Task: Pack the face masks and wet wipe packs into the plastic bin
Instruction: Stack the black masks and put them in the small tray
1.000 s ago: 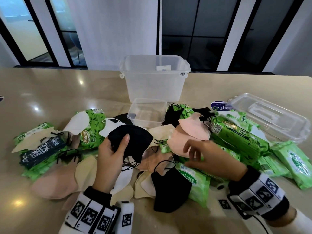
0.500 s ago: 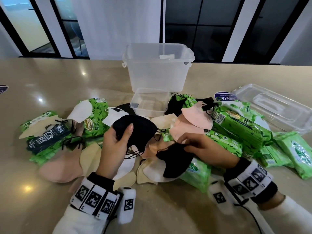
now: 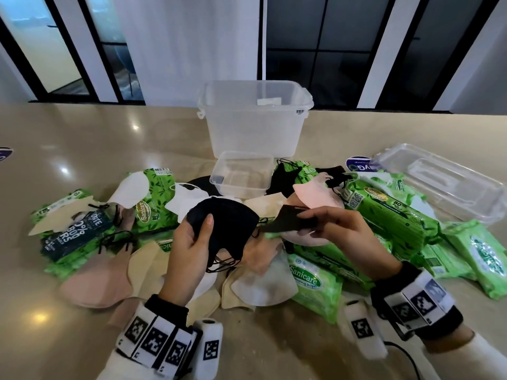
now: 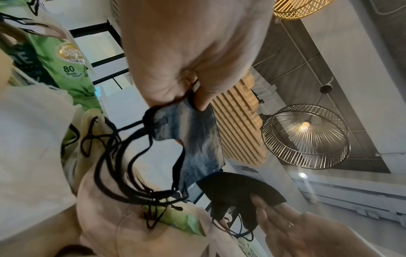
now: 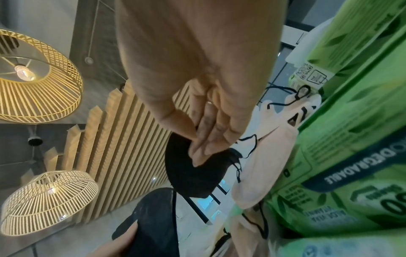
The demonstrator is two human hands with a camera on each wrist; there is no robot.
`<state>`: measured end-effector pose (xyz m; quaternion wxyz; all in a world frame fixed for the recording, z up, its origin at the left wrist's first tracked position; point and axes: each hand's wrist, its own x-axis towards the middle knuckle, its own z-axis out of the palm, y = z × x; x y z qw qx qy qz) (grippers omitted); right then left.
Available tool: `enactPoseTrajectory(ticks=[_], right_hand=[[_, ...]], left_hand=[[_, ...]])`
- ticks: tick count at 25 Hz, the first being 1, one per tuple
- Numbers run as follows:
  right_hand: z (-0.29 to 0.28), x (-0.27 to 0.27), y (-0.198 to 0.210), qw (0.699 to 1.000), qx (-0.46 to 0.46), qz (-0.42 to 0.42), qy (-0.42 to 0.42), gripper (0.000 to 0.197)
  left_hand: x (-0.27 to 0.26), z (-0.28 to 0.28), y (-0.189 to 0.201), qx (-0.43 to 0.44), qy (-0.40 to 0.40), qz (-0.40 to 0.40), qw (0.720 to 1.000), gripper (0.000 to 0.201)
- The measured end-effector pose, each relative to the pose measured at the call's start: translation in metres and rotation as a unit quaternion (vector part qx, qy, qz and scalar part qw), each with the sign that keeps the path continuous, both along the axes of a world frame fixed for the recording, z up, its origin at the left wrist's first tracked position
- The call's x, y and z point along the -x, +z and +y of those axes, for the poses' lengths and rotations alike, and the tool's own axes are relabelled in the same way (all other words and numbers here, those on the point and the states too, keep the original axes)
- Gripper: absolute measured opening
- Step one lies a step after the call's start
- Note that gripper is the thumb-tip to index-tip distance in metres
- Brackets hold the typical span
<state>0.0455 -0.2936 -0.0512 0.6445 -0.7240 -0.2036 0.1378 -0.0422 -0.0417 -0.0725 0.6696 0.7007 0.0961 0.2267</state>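
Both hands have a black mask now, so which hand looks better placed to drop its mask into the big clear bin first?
Probably the right hand: its black mask is lifted nearer the plastic bin. The left hand holds its black masks lower, ear loops dangling.

A shiny tan table (image 3: 90, 149) fills the lower part of the head view, with spots of light on its top. A small clear tub (image 3: 241, 174) sits on it. A clear flat lid (image 3: 444, 185) lies far to the right, and a round blue sticker (image 3: 356, 165) peeks out just beside it. Another round sticker (image 3: 4, 153) shows at the left edge. Behind the table are dark windows with black frames (image 3: 315, 50) and a white curtain (image 3: 186, 45). Up above, in the wrist views, hangs a black wire lamp (image 4: 305, 135) with 1 glowing bulb. 2 yellow woven lamps (image 5: 37, 78) (image 5: 46, 200) hang near a wall of light wood slats (image 5: 105, 147).
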Motion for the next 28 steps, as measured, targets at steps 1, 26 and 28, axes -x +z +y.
enactPoseTrajectory(ticks=[1,26,28], right_hand=[[-0.002,-0.001,0.001,0.999,0.019,-0.033,0.008,0.043],[0.069,-0.012,-0.007,0.991,0.034,-0.076,-0.102,0.037],[0.074,-0.016,-0.007,0.988,0.052,-0.085,-0.118,0.029]], left_hand=[[0.0,-0.001,0.001,-0.006,-0.006,0.0,1.0,0.024],[-0.042,-0.04,0.01,0.326,-0.063,0.082,0.94,0.056],[-0.046,-0.038,0.014,0.323,-0.091,0.084,0.938,0.063]])
